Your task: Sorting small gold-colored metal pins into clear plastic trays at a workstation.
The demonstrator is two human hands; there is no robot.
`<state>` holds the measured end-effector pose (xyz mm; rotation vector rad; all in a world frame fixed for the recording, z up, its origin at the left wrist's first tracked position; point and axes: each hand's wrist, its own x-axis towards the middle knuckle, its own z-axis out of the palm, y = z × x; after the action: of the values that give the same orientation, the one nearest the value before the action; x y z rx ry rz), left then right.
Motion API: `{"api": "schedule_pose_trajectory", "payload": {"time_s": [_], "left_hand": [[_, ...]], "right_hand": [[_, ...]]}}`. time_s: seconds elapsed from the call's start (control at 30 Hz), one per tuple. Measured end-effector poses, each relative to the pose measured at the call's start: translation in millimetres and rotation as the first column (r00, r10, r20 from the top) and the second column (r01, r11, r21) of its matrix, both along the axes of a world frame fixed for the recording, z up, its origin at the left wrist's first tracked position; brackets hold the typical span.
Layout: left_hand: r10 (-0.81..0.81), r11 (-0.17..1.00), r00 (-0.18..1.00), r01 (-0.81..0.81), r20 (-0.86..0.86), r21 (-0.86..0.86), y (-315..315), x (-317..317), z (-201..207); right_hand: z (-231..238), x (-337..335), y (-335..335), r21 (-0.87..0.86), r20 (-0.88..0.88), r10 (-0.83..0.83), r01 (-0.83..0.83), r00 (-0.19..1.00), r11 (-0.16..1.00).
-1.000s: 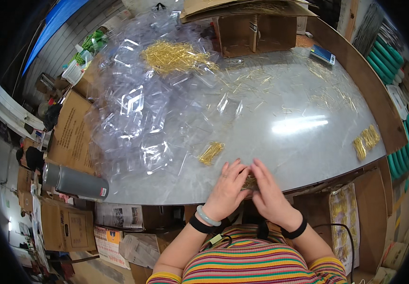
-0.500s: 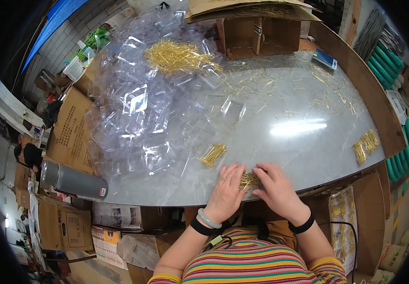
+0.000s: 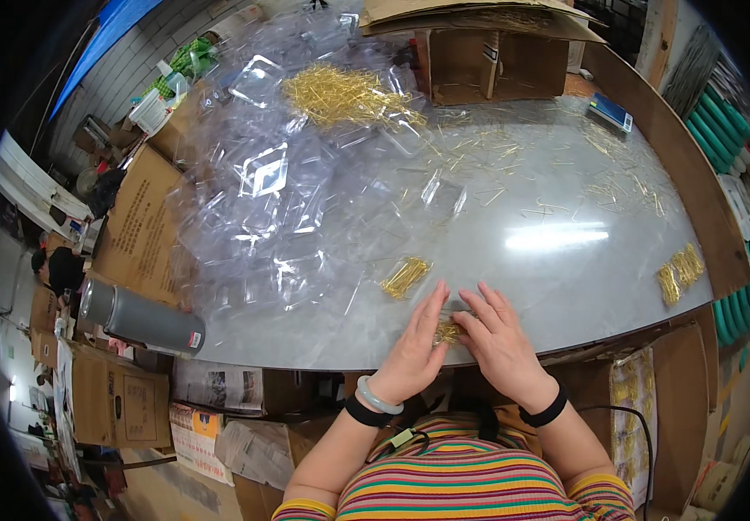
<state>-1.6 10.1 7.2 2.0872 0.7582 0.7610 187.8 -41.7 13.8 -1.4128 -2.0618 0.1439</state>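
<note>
A small bunch of gold wire hooks (image 3: 447, 331) sits between my two hands close to the table's front edge. My left hand (image 3: 416, 346) presses on its left side with long, nearly straight fingers and the thumb at the near end. From the other side, my right hand (image 3: 501, 347) grips it with thumb and bent fingers, the other fingers stretched forward. Part of the bunch is hidden by the fingers. Just beyond my left fingertips lies another bundle of gold hooks (image 3: 405, 277). More bundled hooks (image 3: 680, 273) rest at the table's right edge.
Clear plastic packages (image 3: 257, 208) heap over the table's left side, topped by a loose pile of gold hooks (image 3: 344, 95). Scattered hooks lie farther back. A grey bottle (image 3: 145, 317) stands near left. Behind are a cardboard box (image 3: 527, 69) and a small blue box (image 3: 609, 113).
My fingers have straightened and point farther forward around the bunch, which shows a little more to the left. The whole view has shifted slightly.
</note>
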Motion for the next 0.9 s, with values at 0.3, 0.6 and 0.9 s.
{"api": "schedule_pose_trajectory", "payload": {"time_s": [0.3, 0.6, 0.9], "left_hand": [[0.169, 0.985, 0.984, -0.170, 0.063, 0.009, -6.9, -2.9, -9.3], [0.502, 0.806, 0.853, -0.403, -0.139, 0.434, -33.2, -24.8, 7.5], [0.368, 0.911, 0.925, -0.337, -0.098, 0.240, -17.6, -4.2, 1.3]], "right_hand": [[-5.0, 11.9, 3.1, -0.080, -0.017, 0.136, -0.137, 0.991, 0.987], [3.8, -1.6, -5.1, -0.037, 0.038, 0.047, -0.045, 0.998, 0.998], [-1.3, 5.7, 1.2, -0.046, -0.035, 0.086, -0.088, 0.996, 0.995]]}}
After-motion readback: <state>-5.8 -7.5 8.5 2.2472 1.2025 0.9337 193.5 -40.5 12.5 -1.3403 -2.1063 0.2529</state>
